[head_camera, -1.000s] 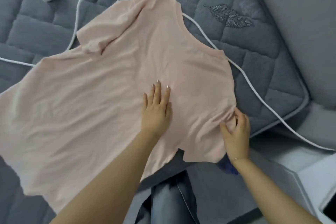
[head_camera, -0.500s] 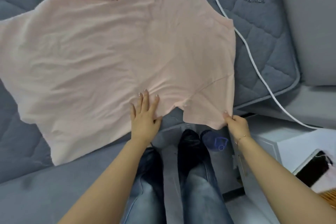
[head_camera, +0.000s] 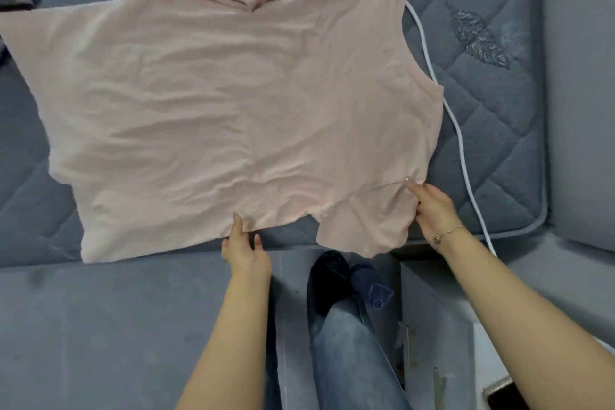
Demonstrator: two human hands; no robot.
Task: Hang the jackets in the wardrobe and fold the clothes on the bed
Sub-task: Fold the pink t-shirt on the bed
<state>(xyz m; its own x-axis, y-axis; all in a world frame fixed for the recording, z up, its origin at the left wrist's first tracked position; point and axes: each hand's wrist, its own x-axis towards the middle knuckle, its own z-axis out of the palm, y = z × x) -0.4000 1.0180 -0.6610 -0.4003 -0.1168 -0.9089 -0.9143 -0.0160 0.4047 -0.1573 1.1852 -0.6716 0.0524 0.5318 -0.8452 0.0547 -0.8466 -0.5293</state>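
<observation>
No readable text, label or number shows anywhere.

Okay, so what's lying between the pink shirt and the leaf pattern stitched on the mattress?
A white cord runs over the grey mattress between the pink shirt and the leaf pattern, as the head view shows.

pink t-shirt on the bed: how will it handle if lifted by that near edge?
Probably floppy: the pink t-shirt lies wrinkled, one sleeve folded over itself. Likely light, since the left hand and right hand work its edge with fingertips. It may drag the white cable running under it.
</observation>
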